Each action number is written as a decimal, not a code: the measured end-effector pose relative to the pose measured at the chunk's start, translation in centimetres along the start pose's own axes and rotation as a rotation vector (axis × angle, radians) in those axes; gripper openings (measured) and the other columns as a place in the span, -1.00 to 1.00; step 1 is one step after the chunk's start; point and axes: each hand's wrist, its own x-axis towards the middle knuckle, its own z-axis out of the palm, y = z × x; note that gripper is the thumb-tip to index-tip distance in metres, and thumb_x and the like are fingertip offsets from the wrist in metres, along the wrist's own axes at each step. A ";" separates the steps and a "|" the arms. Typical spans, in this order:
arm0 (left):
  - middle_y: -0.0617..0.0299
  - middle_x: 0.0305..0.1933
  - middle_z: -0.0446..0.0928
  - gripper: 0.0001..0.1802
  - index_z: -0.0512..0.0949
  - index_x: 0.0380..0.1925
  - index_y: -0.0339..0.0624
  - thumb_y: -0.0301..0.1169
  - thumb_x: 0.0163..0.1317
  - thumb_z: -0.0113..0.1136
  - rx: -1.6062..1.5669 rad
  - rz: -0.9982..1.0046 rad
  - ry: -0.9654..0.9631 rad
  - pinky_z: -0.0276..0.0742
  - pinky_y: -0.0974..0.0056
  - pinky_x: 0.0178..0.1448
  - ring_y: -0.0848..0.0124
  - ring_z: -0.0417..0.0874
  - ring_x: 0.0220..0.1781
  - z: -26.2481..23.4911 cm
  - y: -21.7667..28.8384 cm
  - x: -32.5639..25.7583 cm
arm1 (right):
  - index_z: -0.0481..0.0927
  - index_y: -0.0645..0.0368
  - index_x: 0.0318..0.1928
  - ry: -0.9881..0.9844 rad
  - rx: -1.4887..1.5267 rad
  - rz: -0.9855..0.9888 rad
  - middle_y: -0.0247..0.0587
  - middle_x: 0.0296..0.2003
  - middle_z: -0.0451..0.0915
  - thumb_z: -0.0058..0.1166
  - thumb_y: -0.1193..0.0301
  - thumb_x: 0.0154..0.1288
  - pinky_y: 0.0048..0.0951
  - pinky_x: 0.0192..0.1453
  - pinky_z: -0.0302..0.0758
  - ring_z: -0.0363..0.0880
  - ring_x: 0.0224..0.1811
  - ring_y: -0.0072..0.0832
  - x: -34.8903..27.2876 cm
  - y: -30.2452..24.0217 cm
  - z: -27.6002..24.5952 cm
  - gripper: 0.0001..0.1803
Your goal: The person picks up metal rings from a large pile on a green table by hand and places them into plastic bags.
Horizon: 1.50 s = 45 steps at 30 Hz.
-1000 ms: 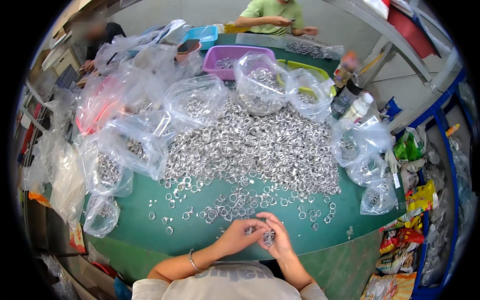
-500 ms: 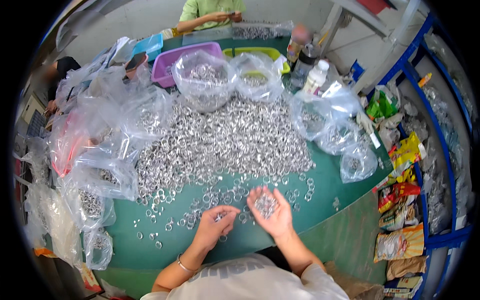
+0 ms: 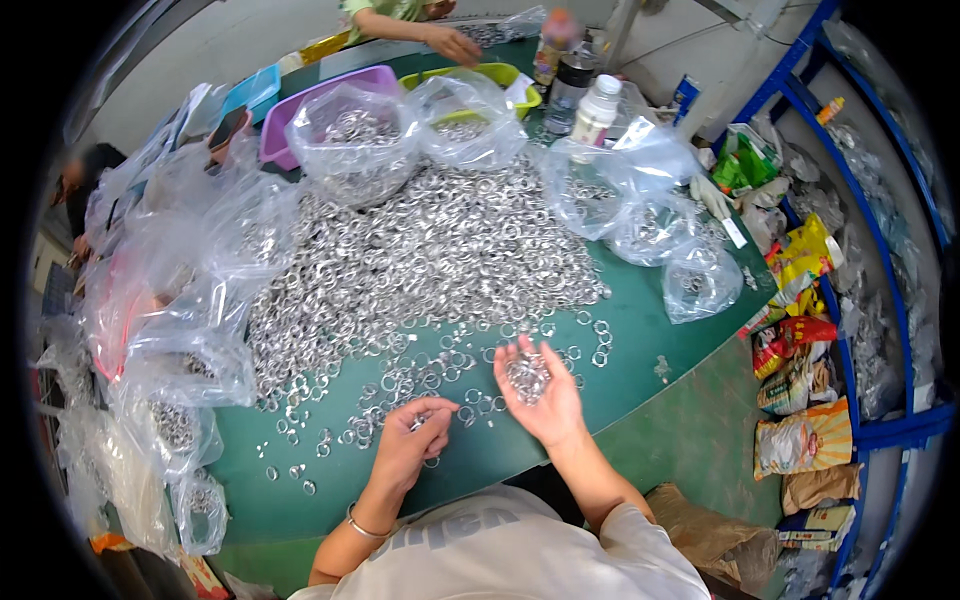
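Note:
A big heap of silvery metal rings (image 3: 430,240) covers the middle of the green table (image 3: 620,375), with loose rings scattered toward me. My right hand (image 3: 545,395) is palm up and cupped around a handful of metal rings (image 3: 527,378), held over the table near the scattered ones. To its left, my left hand (image 3: 408,445) has its fingers curled and the index finger pointing toward the right hand. A few metal rings show in the left hand's curl, partly hidden by the fingers. The hands are apart.
Open clear bags of rings (image 3: 355,150) stand behind the heap beside a purple basin (image 3: 290,112) and a green basin (image 3: 510,75). More clear bags (image 3: 190,365) crowd the left; others (image 3: 700,280) lie right. Bottles (image 3: 597,110) stand at the back. A co-worker's hand (image 3: 452,45) is across the table.
My hands are slightly farther apart, the left one farther left. The whole view has shifted and turned a little. Across the table, the co-worker's hand now reaches out over the green basin.

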 end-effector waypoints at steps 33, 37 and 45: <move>0.41 -0.59 0.29 -0.85 0.52 -0.24 -0.35 -0.50 0.25 0.05 -0.083 0.012 0.121 0.00 0.52 -0.60 0.67 0.19 -0.64 -1.3 -1.4 -3.8 | 0.18 0.42 0.20 0.273 -0.891 -1.169 -0.05 0.19 0.20 -0.18 0.28 0.33 -0.28 0.40 -0.12 0.10 0.27 -0.31 -0.6 -24.6 2.1 -0.45; 0.40 -0.59 0.29 -0.84 0.51 -0.25 -0.36 -0.47 0.27 0.03 -0.068 -0.013 0.169 -0.02 0.50 -0.61 0.67 0.17 -0.64 -2.0 -1.7 -4.9 | 0.25 0.39 0.20 0.218 -1.363 -1.490 -0.10 0.27 0.18 -0.15 0.41 0.32 -0.30 0.39 -0.03 0.07 0.34 -0.33 -0.9 -16.6 3.5 -0.52; 0.33 -0.56 0.38 -0.72 0.53 -0.25 -0.31 -0.32 0.34 -0.06 -0.258 -0.020 0.117 0.06 0.54 -0.64 0.65 0.23 -0.66 -5.3 -3.2 -6.7 | 0.53 0.18 -0.08 -0.615 -2.317 -0.454 -0.14 -0.02 0.46 0.09 0.57 0.09 -0.30 0.20 0.23 0.39 0.07 -0.28 1.5 4.7 1.8 -0.68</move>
